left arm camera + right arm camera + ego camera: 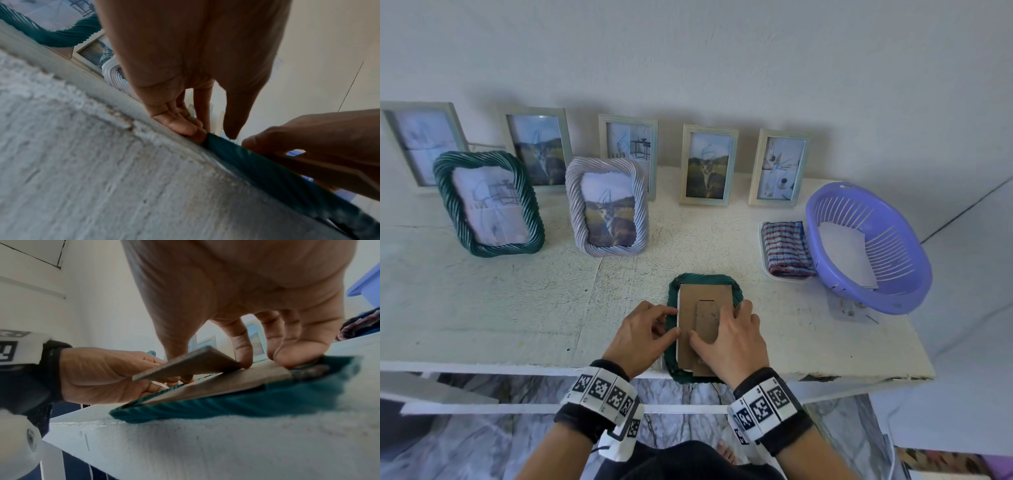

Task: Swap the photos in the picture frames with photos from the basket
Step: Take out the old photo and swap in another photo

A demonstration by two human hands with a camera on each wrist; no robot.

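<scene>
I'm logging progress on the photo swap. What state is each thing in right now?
Green frame: face down at the table edge, cardboard back still on.
Stand flap: lifted off the back.
Left hand: fingertips at the frame's left edge.
Right hand: fingers pressing on the back.
Seven other frames, such as the white twisted one: upright, photos inside.
Purple basket: upright, holds paper.
Striped cloth: folded.
</scene>
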